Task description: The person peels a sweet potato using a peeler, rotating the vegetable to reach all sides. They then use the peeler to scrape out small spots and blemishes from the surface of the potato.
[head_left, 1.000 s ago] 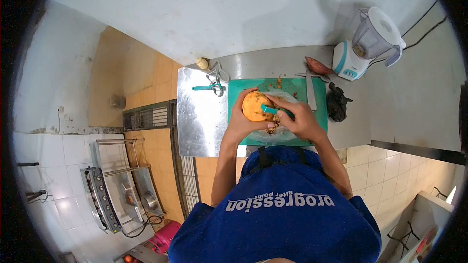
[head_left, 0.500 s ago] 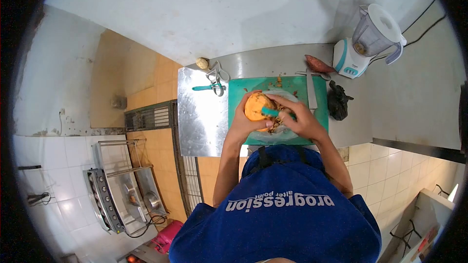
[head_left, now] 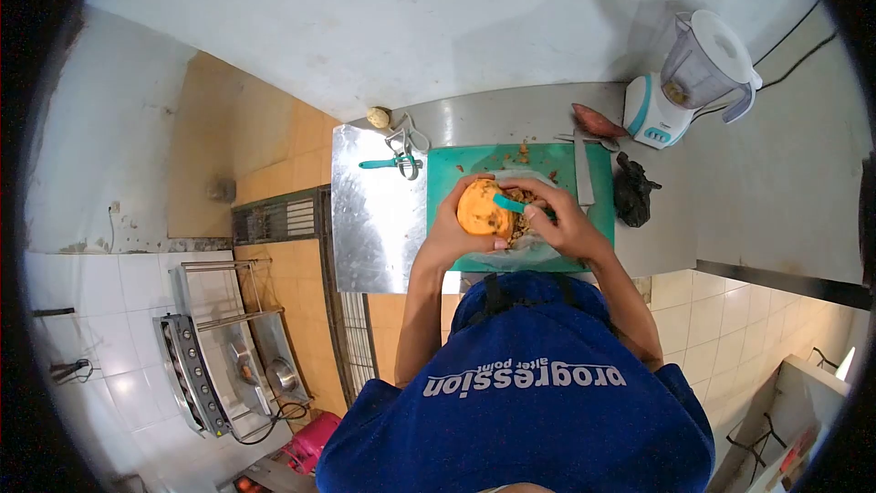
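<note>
My left hand [head_left: 451, 230] is wrapped round a large orange-fleshed sweet potato [head_left: 481, 210], peeled over most of the visible side with dark patches left. In my right hand [head_left: 568, 222] is a teal-handled peeler [head_left: 509, 204], its head lying against the sweet potato's right side; the blade is too small to make out. Both hands are over a clear plastic bag or dish [head_left: 511, 261] holding brown and orange peelings [head_left: 526, 236]. Beneath it lies a green cutting board [head_left: 447, 164] with scattered peel scraps.
A knife [head_left: 583, 169] lies on the board's right side, beside a black plastic bag [head_left: 634, 190]. Behind are a reddish sweet potato [head_left: 598, 120] and a blender [head_left: 680, 82]. Another teal peeler [head_left: 383, 163] and a pale round tuber [head_left: 378, 118] rest on the metal counter [head_left: 374, 228] at left.
The sweet potato has turned slightly in my left hand, showing more dark patches. The peeler and right hand have shifted a little to the right.
</note>
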Tool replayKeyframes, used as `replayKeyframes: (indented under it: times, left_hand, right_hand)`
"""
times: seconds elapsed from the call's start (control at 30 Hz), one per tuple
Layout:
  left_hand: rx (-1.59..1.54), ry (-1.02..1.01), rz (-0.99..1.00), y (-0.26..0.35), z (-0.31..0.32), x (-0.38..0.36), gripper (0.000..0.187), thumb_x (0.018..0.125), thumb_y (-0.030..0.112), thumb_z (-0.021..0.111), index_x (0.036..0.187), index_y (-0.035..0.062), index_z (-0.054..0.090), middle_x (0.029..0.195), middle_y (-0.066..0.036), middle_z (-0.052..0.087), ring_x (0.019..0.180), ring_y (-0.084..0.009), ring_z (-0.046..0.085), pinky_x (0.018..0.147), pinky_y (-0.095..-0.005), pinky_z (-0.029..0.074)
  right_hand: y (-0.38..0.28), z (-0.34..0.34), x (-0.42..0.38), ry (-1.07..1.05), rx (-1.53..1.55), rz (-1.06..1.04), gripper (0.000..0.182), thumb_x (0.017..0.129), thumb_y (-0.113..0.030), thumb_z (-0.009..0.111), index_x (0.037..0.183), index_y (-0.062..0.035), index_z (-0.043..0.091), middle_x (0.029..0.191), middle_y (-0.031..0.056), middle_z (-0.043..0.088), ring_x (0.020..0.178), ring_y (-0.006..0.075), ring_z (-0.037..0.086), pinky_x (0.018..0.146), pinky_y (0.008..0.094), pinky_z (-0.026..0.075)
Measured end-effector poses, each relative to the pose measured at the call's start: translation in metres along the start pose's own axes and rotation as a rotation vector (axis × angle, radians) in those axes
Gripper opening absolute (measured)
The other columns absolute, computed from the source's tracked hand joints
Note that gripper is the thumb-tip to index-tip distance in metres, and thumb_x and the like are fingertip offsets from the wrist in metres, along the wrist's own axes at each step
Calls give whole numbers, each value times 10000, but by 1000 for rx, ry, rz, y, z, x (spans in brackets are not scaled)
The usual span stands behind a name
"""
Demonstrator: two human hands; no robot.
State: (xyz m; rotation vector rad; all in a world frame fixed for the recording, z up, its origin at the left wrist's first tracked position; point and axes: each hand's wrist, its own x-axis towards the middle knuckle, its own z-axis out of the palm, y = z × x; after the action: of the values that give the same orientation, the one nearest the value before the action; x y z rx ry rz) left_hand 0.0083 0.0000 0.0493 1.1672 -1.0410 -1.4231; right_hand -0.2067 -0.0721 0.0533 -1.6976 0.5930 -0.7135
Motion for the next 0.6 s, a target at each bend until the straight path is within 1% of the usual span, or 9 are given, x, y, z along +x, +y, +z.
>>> replayKeyframes:
  times: [0.1,0.13,0.2,0.33,0.4,0.43,0.5,0.53,0.6]
  left_hand:
    - [-152,52,-28,-1,8,-1,981,540,50,962,1405,45,499,1243,-82,623,1165,-182,600,1019,-331,500]
    - [-150,50,-27,0,8,-1,981,540,50,962,1405,45,499,1243,-82,623,1165,-182,600,1019,-331,500]
    - [-140,25,-19,1,7,-1,978,540,56,965,1401,46,503,1246,-81,619,1173,-181,594,1025,-333,495]
    - [-103,41,7,-3,11,-2,996,540,60,967,1411,46,486,1244,-81,619,1179,-182,589,1023,-333,495]
    - [31,53,121,-3,12,1,1014,534,63,970,1420,64,475,1262,-84,607,1183,-184,587,1022,-329,493]
    - [29,60,130,-3,12,2,1014,534,63,970,1420,64,475,1262,-84,607,1183,-184,587,1022,-329,493]
    - [52,41,181,-5,12,2,1075,531,52,966,1457,86,422,1273,-83,599,1188,-197,588,1031,-332,495]
    - [54,43,184,-7,12,1,1075,531,52,966,1457,86,422,1273,-83,599,1188,-197,588,1031,-332,495]
    - [-261,43,159,-12,14,-2,1127,541,66,958,1497,128,364,1324,-89,560,1201,-223,589,1044,-362,502]
  right_hand:
    - [-11,-3,-1,-41,15,43,530,911,-124,566,1435,-54,529,1335,233,630,1229,342,636,1049,419,480]
    - [-11,-4,-1,-39,15,42,530,911,-124,566,1435,-54,529,1335,233,630,1229,342,636,1049,419,480]
    - [-11,-9,-2,-124,-39,-16,571,915,-114,507,1476,-13,474,1406,185,583,1225,263,607,1031,378,476]
    - [-16,-10,-3,-140,36,71,586,915,-153,520,1479,-4,471,1411,164,579,1249,265,590,1028,369,471]
    - [-5,-9,-4,-121,195,49,563,955,-184,511,1498,-41,467,1426,149,582,1189,279,633,1052,378,461]
    - [1,-6,-5,-129,190,45,563,955,-184,511,1498,-41,467,1426,149,582,1189,279,633,1052,378,461]
    - [6,1,-8,-19,358,-26,606,965,-278,508,1514,-30,439,1440,118,552,875,154,635,813,281,515]
    - [5,-1,-9,-21,358,-29,606,965,-278,508,1514,-30,439,1440,118,552,875,154,635,813,281,515]
    - [-2,-7,-15,-19,558,167,658,982,-399,472,1524,-29,420,1048,80,664,578,70,418,555,227,375]
